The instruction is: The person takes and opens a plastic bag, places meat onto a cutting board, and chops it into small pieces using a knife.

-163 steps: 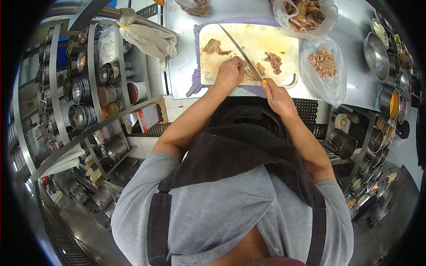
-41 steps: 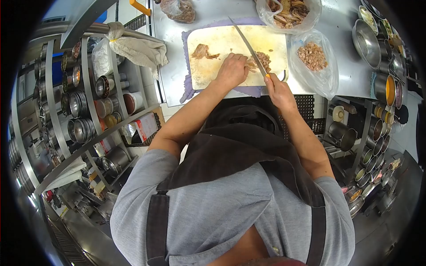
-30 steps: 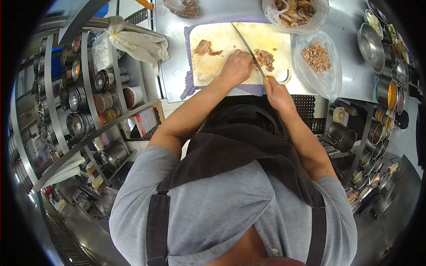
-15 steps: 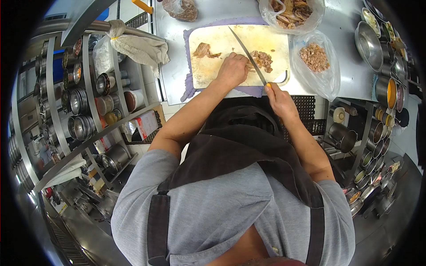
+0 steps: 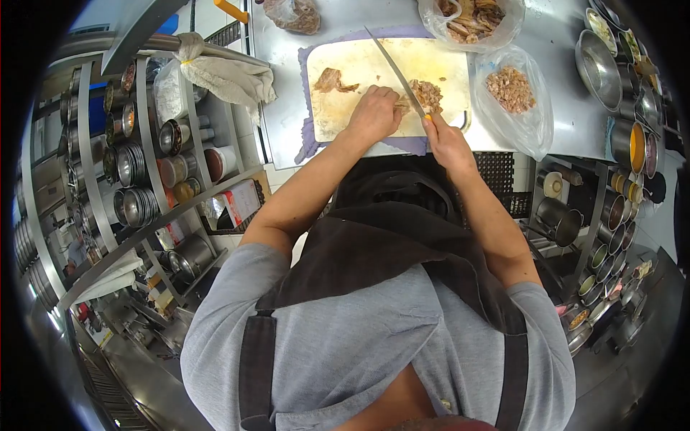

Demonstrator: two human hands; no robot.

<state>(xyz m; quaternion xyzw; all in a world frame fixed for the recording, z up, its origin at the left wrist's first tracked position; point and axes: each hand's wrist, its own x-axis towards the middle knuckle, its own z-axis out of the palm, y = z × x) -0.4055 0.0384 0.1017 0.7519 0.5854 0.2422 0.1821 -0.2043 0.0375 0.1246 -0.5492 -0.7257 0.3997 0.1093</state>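
Observation:
My right hand [image 5: 451, 146] grips the yellow handle of a long kitchen knife [image 5: 394, 67], its blade slanting away to the far left across the white cutting board [image 5: 338, 122]. Curled just left of the blade, my left hand [image 5: 374, 115] presses on a strip of cooked meat [image 5: 402, 105], mostly covered by the fingers. To the right of the blade lies a small heap of chopped meat [image 5: 429, 95]. A larger torn piece of meat [image 5: 331, 80] rests at the board's left side. Under the board is a purple cloth [image 5: 308, 147].
Beside the board's right edge sits a clear bag of diced meat [image 5: 510, 90]. Behind it is a bag of larger meat pieces [image 5: 474, 21]. Another bagged item [image 5: 292, 14] lies at the back left. Metal bowls [image 5: 598, 70] line the right; a towel [image 5: 228, 75] hangs left.
My right hand and the knife have slid forward, away from my body, and slightly left. My left hand stays in nearly the same place on the meat.

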